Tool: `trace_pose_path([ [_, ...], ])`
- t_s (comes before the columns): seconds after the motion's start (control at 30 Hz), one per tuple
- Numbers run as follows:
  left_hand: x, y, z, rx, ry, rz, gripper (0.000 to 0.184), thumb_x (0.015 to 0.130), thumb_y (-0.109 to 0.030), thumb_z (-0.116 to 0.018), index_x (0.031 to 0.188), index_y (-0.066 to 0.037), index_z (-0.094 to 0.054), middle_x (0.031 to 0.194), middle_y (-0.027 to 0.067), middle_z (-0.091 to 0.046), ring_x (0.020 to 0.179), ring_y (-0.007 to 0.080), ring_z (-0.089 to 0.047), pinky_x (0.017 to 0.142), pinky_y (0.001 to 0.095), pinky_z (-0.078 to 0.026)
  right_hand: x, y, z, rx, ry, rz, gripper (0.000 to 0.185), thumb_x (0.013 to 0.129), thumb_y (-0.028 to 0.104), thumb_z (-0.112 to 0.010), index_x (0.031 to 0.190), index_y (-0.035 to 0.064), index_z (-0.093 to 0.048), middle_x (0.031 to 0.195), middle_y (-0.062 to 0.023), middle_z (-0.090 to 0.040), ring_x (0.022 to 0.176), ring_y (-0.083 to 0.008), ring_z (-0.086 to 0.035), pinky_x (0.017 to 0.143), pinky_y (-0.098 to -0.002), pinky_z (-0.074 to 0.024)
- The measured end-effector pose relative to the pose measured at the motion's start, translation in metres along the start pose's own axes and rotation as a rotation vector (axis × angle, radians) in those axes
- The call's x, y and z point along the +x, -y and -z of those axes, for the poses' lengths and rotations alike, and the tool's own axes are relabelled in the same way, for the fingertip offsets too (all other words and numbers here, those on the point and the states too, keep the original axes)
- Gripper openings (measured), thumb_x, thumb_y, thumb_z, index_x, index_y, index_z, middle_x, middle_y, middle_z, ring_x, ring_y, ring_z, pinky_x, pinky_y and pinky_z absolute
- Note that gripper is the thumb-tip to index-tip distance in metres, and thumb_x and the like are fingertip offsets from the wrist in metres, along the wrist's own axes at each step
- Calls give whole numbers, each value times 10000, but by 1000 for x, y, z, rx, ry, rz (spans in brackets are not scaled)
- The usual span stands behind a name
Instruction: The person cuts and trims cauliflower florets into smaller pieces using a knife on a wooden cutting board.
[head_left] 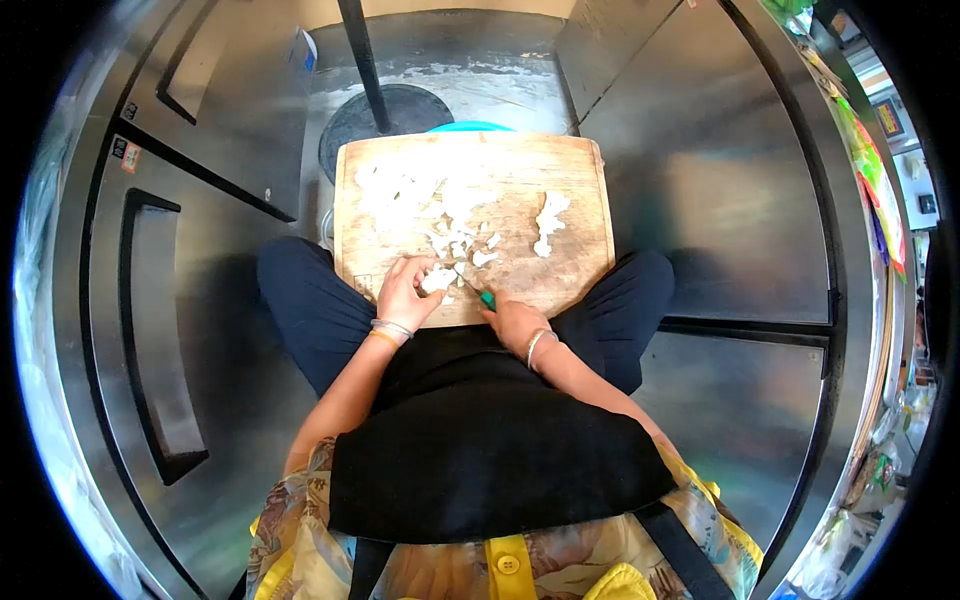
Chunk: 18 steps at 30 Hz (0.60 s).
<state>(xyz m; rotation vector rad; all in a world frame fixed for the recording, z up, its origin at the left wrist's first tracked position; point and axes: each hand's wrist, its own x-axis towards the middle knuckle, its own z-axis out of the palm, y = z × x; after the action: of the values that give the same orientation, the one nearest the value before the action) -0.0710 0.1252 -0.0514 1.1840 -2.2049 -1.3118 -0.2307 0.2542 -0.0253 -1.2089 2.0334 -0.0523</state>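
A wooden cutting board (575,275) lies in front of my lap, strewn with white cauliflower florets (455,215). My left hand (403,293) is at the board's near left part, its fingers closed round a cauliflower piece (437,279). Just to the right, my right hand (518,322) grips a small knife (487,299) by its green handle. The blade points up and left, close to the held piece; whether it touches is hard to see. A separate short row of florets (549,222) sits on the board's right side.
Steel cabinet doors stand close on the left (230,330) and right (725,200). Beyond the board are a dark round base (345,130) with an upright pole (362,65) and a blue rim (470,127). Bright plastic packages (865,170) line the far right.
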Motion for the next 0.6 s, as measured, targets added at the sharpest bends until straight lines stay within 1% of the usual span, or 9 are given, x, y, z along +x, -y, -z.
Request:
trace_pose_path([
  [0.1,-3,8,0,53,40,21,391,618,-126,-722,985,-103,-588,888,89,-545,841,278,-526,757,363,-448,-2,4,-1,-17,-23,8,346,902,326,-504,1037,8,-483,893,-242,-636,865,-399,-612,763,-452,-472],
  [0.17,0,8,-6,180,-131,-261,316,614,-86,-701,908,-99,-587,884,90,-547,761,258,-540,688,346,-461,-2,0,-2,-69,-18,62,348,898,325,-509,1025,1,-486,897,-245,-634,871,-400,-610,761,-447,-473],
  [0.3,0,9,4,339,-202,-406,274,606,-51,-680,848,-89,-557,851,97,-560,716,260,-546,655,341,-464,-15,-14,20,-63,-47,56,321,892,304,-517,995,1,-505,884,-247,-632,877,-393,-606,765,-454,-468],
  [0.37,0,16,4,37,-38,-32,286,623,-59,-707,837,-80,-518,825,70,-572,725,217,-543,660,308,-458,-18,-19,23,-62,-40,86,320,891,303,-518,991,0,-509,872,-251,-628,867,-398,-604,765,-458,-468],
  [0.43,6,39,-2,-380,-122,80,307,654,-58,-731,876,-80,-520,807,22,-565,735,137,-514,651,259,-441,-22,-15,25,-26,-72,109,322,892,307,-516,987,-1,-506,856,-251,-625,846,-403,-603,749,-463,-468],
  [0.47,8,42,-1,-480,-165,40,307,709,-59,-732,953,-71,-547,842,-10,-552,745,79,-475,646,224,-429,-24,-14,26,4,-108,131,325,892,310,-514,982,-1,-502,839,-251,-623,824,-408,-601,734,-469,-468],
  [0.5,10,45,-4,-482,-163,39,307,709,-59,-732,953,-71,-547,842,-10,-552,745,79,-475,646,224,-429,-24,-12,25,3,-109,129,325,892,310,-514,982,-1,-502,839,-251,-623,824,-408,-601,734,-469,-468],
  [0.57,12,51,-8,-645,-227,73,328,743,-46,-717,1033,-64,-565,882,-8,-563,749,74,-470,672,216,-434,-19,0,16,154,-270,235,303,891,297,-521,954,1,-493,788,-244,-614,766,-412,-596,686,-480,-461],
  [0.6,16,67,-11,-627,-192,47,318,776,-44,-701,1066,-57,-571,919,-1,-572,769,70,-500,692,203,-446,-10,6,4,234,-381,316,287,887,285,-534,925,7,-475,736,-234,-600,708,-415,-583,634,-483,-451],
])
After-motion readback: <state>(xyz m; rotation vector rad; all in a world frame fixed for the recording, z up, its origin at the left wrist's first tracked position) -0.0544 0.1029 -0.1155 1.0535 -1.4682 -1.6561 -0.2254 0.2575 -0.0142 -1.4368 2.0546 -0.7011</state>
